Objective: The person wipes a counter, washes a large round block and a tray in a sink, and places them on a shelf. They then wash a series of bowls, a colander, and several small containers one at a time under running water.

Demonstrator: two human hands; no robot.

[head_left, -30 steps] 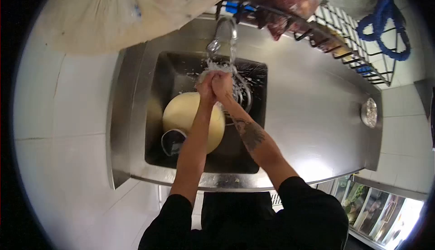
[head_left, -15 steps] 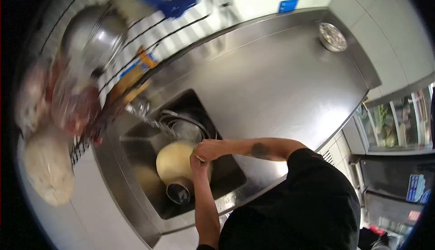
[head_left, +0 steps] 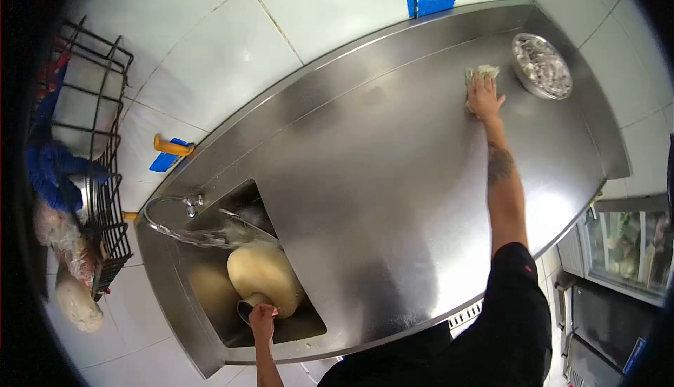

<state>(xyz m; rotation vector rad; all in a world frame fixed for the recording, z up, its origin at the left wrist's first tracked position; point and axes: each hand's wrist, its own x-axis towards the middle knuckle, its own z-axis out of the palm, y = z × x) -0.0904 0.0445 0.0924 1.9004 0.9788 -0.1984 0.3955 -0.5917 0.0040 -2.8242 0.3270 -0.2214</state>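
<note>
My right hand [head_left: 484,98] presses down on a pale, crumpled cloth [head_left: 489,70] at the far right of the steel counter, its fingers stretched out and spread. Just right of it stands a metal bowl [head_left: 542,66] holding greyish-white pieces. Down in the sink, my left hand [head_left: 262,319] is closed beside a dark-mouthed metal cup [head_left: 244,311]; what its fingers hold, if anything, I cannot make out. Behind it leans a large, round, yellowish board or lid [head_left: 261,272]. Water runs from the curved faucet [head_left: 168,201] into the sink.
The steel counter [head_left: 365,197] stretches from the sink to a raised rim along the tiled wall. On the left hangs a black wire rack [head_left: 105,176] with bagged items and a blue cloth. A glass-door fridge [head_left: 628,247] stands at lower right.
My hands were together over the sink; now they are apart. The right has moved far right onto the counter with the cloth, while the left stays low by the cup. The view has turned right.
</note>
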